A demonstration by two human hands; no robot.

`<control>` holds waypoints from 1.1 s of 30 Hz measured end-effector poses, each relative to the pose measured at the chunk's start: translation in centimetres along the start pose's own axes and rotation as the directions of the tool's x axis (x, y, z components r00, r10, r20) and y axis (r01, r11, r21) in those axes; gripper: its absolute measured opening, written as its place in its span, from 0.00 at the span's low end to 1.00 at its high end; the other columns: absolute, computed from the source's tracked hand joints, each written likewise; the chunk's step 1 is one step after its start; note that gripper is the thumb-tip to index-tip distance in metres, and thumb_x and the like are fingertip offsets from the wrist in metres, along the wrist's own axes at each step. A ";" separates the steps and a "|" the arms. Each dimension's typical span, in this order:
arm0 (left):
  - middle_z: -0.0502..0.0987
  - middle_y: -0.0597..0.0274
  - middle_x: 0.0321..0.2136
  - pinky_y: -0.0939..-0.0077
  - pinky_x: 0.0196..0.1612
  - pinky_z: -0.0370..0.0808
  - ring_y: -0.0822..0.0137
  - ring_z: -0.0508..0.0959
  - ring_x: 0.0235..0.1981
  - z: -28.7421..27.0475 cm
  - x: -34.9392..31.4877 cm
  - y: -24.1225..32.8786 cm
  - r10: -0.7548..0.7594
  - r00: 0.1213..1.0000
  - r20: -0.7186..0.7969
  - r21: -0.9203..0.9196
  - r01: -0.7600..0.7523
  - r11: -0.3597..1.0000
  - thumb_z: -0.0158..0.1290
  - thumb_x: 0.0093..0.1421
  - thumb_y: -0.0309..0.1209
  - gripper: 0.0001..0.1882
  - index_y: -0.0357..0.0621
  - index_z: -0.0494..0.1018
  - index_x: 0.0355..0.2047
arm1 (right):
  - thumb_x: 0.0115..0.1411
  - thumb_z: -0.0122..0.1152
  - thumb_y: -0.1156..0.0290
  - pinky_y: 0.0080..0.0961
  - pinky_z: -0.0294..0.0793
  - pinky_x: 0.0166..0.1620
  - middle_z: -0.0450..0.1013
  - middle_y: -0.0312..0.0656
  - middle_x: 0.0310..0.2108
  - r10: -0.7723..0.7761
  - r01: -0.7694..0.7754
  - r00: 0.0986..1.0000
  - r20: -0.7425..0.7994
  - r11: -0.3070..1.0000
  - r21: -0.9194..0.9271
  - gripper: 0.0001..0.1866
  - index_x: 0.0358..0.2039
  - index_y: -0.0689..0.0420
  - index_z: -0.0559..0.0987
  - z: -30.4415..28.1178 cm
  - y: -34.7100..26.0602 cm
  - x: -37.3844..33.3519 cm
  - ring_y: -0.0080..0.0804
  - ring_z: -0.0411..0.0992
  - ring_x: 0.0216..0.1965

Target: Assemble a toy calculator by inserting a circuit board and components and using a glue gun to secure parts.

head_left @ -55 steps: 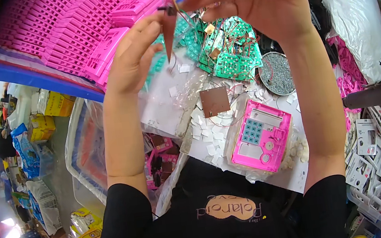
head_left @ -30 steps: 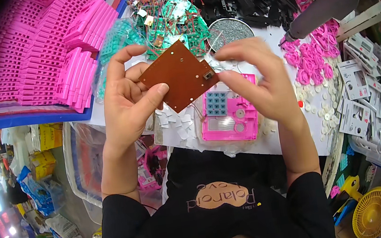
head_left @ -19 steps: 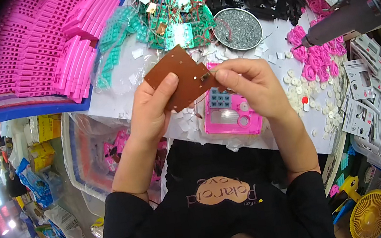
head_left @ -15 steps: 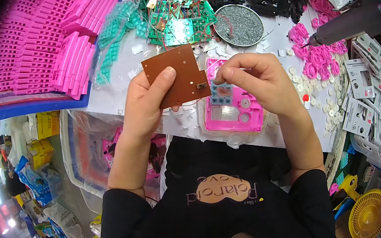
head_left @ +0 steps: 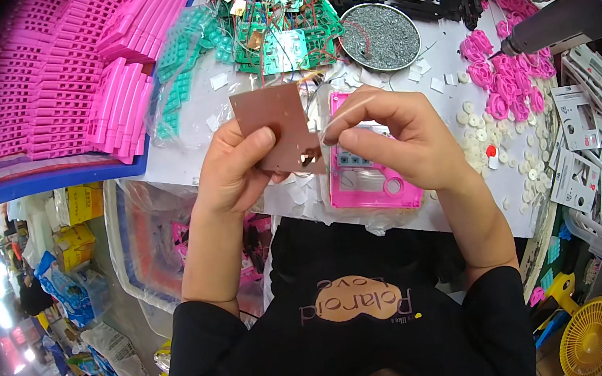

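Honestly, looks like a light, stiff, snappable board [head_left: 271, 125]: best held by the edges.
It's up over the table [head_left: 443, 51], clamped in the left hand [head_left: 236, 167], thumb on top. Right hand [head_left: 402, 135], thumb and index close together, is at its right edge; can't tell if it's pinching anything. That hand partly blocks the pink case [head_left: 367, 198].

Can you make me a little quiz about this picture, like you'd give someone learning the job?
1. Which hand's thumb lies on the brown board?
2. True or false: the round dish of grey bits is to the right of the green boards.
3. What colour is the fan at the lower right? A pink, B yellow, C blue.

Key: 1. The left hand. 2. True. 3. B.
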State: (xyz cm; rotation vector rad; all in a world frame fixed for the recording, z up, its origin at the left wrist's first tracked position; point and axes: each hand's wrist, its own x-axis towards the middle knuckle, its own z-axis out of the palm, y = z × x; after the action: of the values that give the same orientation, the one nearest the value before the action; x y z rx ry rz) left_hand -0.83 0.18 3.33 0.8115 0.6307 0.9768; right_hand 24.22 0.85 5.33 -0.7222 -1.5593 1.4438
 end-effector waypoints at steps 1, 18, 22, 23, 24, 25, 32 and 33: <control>0.81 0.53 0.35 0.79 0.21 0.71 0.69 0.77 0.24 -0.5 0.0 -0.1 0.018 0.997 0.070 -0.033 -0.016 0.999 0.59 0.65 0.37 0.21 0.34 0.72 0.52 | 0.61 0.66 0.70 0.27 0.73 0.44 0.80 0.41 0.35 0.012 -0.010 1.000 -0.026 0.997 0.071 0.09 0.40 0.60 0.85 0.3 0.0 0.1 0.27 0.76 0.39; 0.82 0.51 0.40 0.78 0.26 0.78 0.67 0.82 0.32 1.7 0.6 -2.3 0.278 0.951 -0.135 0.028 -0.277 0.961 0.56 0.67 0.28 0.17 0.36 0.72 0.54 | 0.66 0.64 0.72 0.21 0.74 0.45 0.80 0.37 0.38 0.252 -0.181 0.964 -0.084 0.854 0.488 0.09 0.43 0.64 0.82 0.9 1.8 -0.3 0.19 0.75 0.40; 0.80 0.52 0.40 0.80 0.22 0.75 0.69 0.80 0.28 0.4 0.1 -2.1 0.116 0.984 -0.136 0.001 -0.117 0.993 0.53 0.70 0.38 0.19 0.38 0.70 0.55 | 0.64 0.65 0.71 0.19 0.74 0.43 0.81 0.35 0.36 0.230 -0.207 0.973 -0.032 0.924 0.322 0.08 0.40 0.61 0.84 -0.7 1.8 -0.4 0.18 0.75 0.39; 0.80 0.51 0.40 0.80 0.22 0.75 0.70 0.79 0.27 0.3 0.0 -2.1 0.093 0.986 -0.135 -0.011 -0.095 0.995 0.53 0.70 0.39 0.20 0.38 0.69 0.55 | 0.64 0.66 0.71 0.21 0.74 0.44 0.81 0.35 0.36 0.223 -0.204 0.974 -0.036 0.938 0.280 0.08 0.40 0.61 0.84 -0.9 1.8 -0.3 0.19 0.75 0.39; 0.80 0.51 0.39 0.80 0.22 0.75 0.70 0.79 0.26 0.3 -0.1 -2.1 0.070 0.989 -0.134 -0.023 -0.074 0.997 0.52 0.70 0.40 0.20 0.38 0.69 0.55 | 0.62 0.67 0.70 0.24 0.73 0.46 0.81 0.36 0.37 0.148 -0.139 0.986 -0.075 0.984 0.113 0.08 0.39 0.60 0.84 -0.9 1.7 0.0 0.23 0.75 0.41; 0.80 0.50 0.39 0.80 0.22 0.75 0.70 0.79 0.25 0.3 -0.2 -2.0 0.047 0.990 -0.132 -0.035 -0.053 0.998 0.51 0.71 0.40 0.21 0.37 0.68 0.55 | 0.61 0.68 0.70 0.27 0.72 0.48 0.81 0.36 0.37 0.067 -0.073 0.993 -0.100 0.996 -0.060 0.08 0.39 0.59 0.84 -1.0 1.6 0.2 0.26 0.75 0.43; 0.80 0.39 0.39 0.80 0.18 0.74 0.63 0.80 0.23 3.4 0.7 -1.7 0.247 0.953 -0.176 -0.012 -0.253 0.967 0.46 0.74 0.42 0.21 0.40 0.64 0.58 | 0.58 0.68 0.70 0.38 0.65 0.58 0.78 0.41 0.46 -0.294 0.194 0.935 -0.200 0.893 -0.406 0.08 0.38 0.54 0.84 2.6 3.6 0.8 0.41 0.70 0.53; 0.80 0.39 0.39 0.80 0.18 0.74 0.62 0.81 0.24 3.0 0.6 -1.4 0.266 0.957 -0.113 0.024 -0.265 0.964 0.45 0.74 0.42 0.20 0.41 0.64 0.58 | 0.58 0.68 0.70 0.36 0.66 0.57 0.77 0.42 0.47 -0.279 0.164 0.927 -0.250 0.902 -0.400 0.09 0.40 0.54 0.84 2.4 3.9 0.6 0.39 0.71 0.51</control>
State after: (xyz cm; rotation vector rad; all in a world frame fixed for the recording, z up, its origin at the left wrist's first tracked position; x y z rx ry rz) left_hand 2.38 -0.61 3.77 0.8663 0.6350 1.2738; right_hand 21.25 0.86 1.78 -0.9042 -1.6267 0.8269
